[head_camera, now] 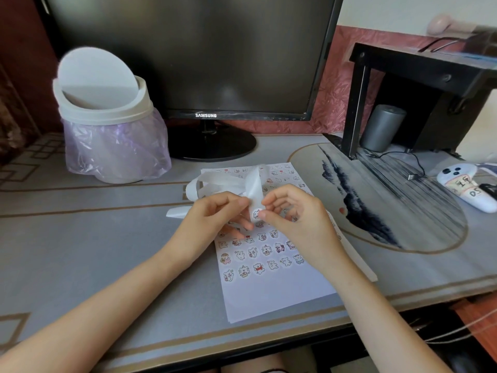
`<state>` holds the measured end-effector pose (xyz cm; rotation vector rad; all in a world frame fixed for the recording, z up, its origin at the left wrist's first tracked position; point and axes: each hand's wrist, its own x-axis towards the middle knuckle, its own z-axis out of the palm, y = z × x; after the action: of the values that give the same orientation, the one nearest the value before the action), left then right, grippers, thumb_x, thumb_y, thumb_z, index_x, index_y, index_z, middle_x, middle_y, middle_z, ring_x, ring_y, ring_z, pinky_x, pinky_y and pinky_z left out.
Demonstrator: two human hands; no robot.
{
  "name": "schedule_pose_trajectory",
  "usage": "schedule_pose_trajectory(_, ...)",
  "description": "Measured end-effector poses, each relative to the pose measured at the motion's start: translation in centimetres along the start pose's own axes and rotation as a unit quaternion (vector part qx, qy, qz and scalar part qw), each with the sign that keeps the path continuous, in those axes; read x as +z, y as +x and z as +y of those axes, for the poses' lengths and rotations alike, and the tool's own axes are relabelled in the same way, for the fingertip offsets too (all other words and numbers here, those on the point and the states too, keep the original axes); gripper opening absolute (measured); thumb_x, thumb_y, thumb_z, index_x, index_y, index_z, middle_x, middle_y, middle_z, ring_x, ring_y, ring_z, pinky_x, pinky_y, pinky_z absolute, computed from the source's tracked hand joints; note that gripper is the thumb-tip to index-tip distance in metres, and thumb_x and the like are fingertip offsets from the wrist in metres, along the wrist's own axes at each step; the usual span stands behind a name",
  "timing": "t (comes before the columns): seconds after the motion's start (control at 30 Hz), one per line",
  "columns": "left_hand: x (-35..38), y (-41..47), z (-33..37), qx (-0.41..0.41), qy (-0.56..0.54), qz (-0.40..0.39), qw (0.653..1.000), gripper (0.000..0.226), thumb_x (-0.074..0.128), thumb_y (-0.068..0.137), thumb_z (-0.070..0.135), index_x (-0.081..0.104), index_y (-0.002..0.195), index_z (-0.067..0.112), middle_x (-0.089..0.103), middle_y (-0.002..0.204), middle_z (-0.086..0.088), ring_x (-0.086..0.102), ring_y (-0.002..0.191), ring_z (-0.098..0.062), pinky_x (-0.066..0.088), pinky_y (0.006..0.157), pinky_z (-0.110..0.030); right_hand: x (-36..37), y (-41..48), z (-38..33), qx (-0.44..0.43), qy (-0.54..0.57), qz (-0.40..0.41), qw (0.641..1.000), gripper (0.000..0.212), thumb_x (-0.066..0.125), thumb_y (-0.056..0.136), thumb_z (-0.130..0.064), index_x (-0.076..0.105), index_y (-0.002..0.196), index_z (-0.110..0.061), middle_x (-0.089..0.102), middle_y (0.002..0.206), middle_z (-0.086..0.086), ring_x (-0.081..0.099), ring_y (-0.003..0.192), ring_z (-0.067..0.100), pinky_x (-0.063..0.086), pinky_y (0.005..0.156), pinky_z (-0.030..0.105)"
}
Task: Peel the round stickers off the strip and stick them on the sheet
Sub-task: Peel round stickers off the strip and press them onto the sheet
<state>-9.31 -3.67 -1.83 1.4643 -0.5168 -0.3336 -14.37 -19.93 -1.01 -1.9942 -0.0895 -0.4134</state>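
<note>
Evidently a peel is under way just above the sheet (271, 300), which is laid flat on the desk with its near part bare and rows of stuck stickers (258, 254) across its middle and far part. The strip (254, 184) is held up over the middle of the sheet. Its spent white backing is looped away toward the sheet's far left corner, presumably so that the placing area is left free.

The left hand (215, 214) is curled, and the strip is pinched between its thumb and fingertips close beside the next round sticker (256, 213). This hold is judged to steady the backing and bend it so that an edge lifts. The right hand (298, 219) is likewise curled, its thumb and forefinger closed on the right edge of that sticker, the other fingers loosely bent beneath. Whether the sticker is partly freed cannot be told.

Both hands are held low over the sheet, so that only a short drop to a free spot is needed. Beyond the sheet's far left corner a lidded bin (107, 117) is stood, probably for spent backing.
</note>
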Motion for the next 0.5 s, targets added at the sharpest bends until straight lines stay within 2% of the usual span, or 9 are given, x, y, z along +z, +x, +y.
schedule_pose_trajectory(0.1, 0.01, 0.01, -0.24, -0.005, -0.001, -0.006, 1.000, 0.015, 0.058, 0.086, 0.013, 0.065, 0.088, -0.001, 0.067, 0.073, -0.014, 0.067, 0.069, -0.017, 0.053, 0.060, -0.021, -0.02, 0.03, 0.08, 0.006, 0.012, 0.005, 1.000, 0.021, 0.073, 0.077, -0.007, 0.064, 0.079, -0.027, 0.065, 0.073, -0.016, 0.059, 0.075, 0.005, 0.042, 0.066, 0.019)
schedule_pose_trajectory(0.23, -0.13, 0.20, -0.65, -0.006, 0.009, -0.008, 1.000, 0.009, 0.059, 0.087, 0.003, 0.065, 0.089, -0.002, 0.068, 0.071, -0.013, 0.067, 0.065, -0.015, 0.053, 0.060, -0.020, -0.03, -0.03, -0.11, 0.010, 0.016, -0.003, 1.000, 0.018, 0.073, 0.077, -0.006, 0.068, 0.077, -0.023, 0.066, 0.071, -0.012, 0.057, 0.070, 0.002, 0.044, 0.066, 0.020)
schedule_pose_trajectory(0.37, -0.16, 0.25, -0.69, -0.002, 0.007, -0.011, 1.000, 0.014, 0.058, 0.087, 0.003, 0.064, 0.094, -0.007, 0.068, 0.075, -0.018, 0.068, 0.069, -0.018, 0.054, 0.063, -0.020, -0.04, -0.10, -0.22, 0.013, 0.024, 0.005, 1.000, 0.021, 0.073, 0.077, -0.004, 0.068, 0.076, -0.024, 0.066, 0.069, -0.014, 0.057, 0.067, -0.001, 0.047, 0.065, 0.017)
schedule_pose_trajectory(0.5, -0.07, 0.28, -0.69, 0.001, 0.005, -0.013, 1.000, 0.012, 0.060, 0.085, 0.004, 0.064, 0.092, -0.004, 0.069, 0.073, -0.014, 0.068, 0.069, -0.018, 0.054, 0.064, -0.021, 0.02, -0.15, -0.20, 0.012, 0.030, 0.005, 0.999, 0.022, 0.073, 0.077, -0.002, 0.067, 0.078, -0.023, 0.065, 0.073, -0.009, 0.058, 0.068, 0.000, 0.049, 0.069, 0.018)
